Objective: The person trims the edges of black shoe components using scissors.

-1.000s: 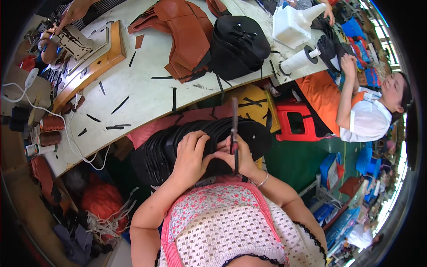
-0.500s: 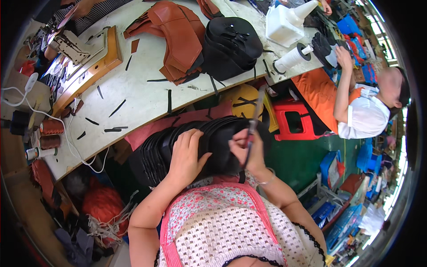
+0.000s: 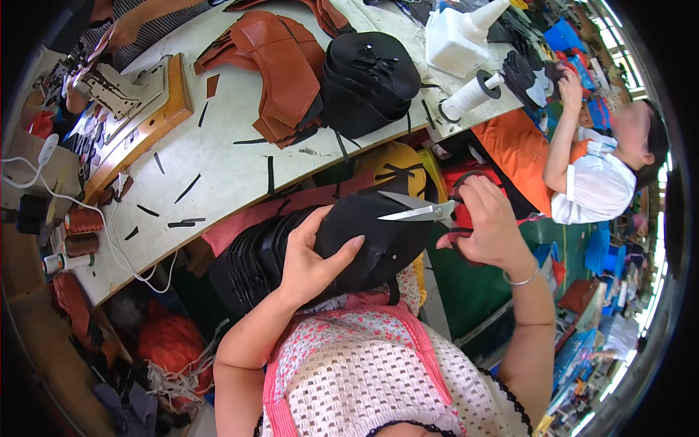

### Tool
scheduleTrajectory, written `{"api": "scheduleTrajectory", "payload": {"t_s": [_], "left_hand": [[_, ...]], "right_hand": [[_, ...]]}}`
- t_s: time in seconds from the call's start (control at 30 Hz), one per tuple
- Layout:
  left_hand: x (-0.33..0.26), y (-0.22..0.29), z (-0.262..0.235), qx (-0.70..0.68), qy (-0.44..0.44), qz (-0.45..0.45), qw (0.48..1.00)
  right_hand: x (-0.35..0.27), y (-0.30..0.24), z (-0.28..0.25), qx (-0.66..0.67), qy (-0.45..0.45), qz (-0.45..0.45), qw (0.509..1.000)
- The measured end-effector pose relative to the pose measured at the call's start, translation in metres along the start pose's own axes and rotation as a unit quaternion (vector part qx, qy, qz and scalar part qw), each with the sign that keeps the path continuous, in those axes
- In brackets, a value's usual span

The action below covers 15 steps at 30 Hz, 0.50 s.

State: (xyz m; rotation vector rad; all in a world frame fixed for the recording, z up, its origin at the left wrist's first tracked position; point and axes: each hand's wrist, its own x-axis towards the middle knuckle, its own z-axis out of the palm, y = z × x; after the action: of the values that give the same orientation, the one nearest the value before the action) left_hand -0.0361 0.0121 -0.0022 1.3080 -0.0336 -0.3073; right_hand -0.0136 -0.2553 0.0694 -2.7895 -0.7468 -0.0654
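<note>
On my lap lies a row of overlapping black leather pieces [image 3: 255, 255], fanned out toward the left. My left hand [image 3: 314, 255] is closed on the rightmost black leather piece [image 3: 357, 222], thumb on top and fingers at its far edge. In my right hand [image 3: 489, 222] is a pair of scissors [image 3: 429, 212] with dark handles, a little red showing on them. Their blades are spread and point left, over the right part of that leather piece. Whether the blades touch the leather, I cannot tell.
Brown leather pieces [image 3: 273, 69] and stacked black leather pieces [image 3: 371, 80] lie on the white table [image 3: 226, 167], among scattered black strips. A sewing machine [image 3: 116, 91] stands far left. A white thread cone [image 3: 472, 96] is at the table's right end. Another person [image 3: 597, 175] sits at the right.
My right hand has moved right and turned, and the scissors now show spread blades pointing left. My left thumb has shifted right over the leather piece.
</note>
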Motion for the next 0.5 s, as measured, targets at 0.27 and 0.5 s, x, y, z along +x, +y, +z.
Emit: {"api": "scheduleTrajectory", "payload": {"t_s": [0.27,0.5], "left_hand": [[0.002,0.007,0.005,-0.015,-0.016,-0.005,1.0],[0.002,0.011,0.002,0.009,-0.016,0.001,1.0]], "right_hand": [[0.015,0.003,-0.009,0.026,-0.049,-0.059,0.997],[0.004,0.006,0.0,0.01,-0.074,-0.015,0.997]]}}
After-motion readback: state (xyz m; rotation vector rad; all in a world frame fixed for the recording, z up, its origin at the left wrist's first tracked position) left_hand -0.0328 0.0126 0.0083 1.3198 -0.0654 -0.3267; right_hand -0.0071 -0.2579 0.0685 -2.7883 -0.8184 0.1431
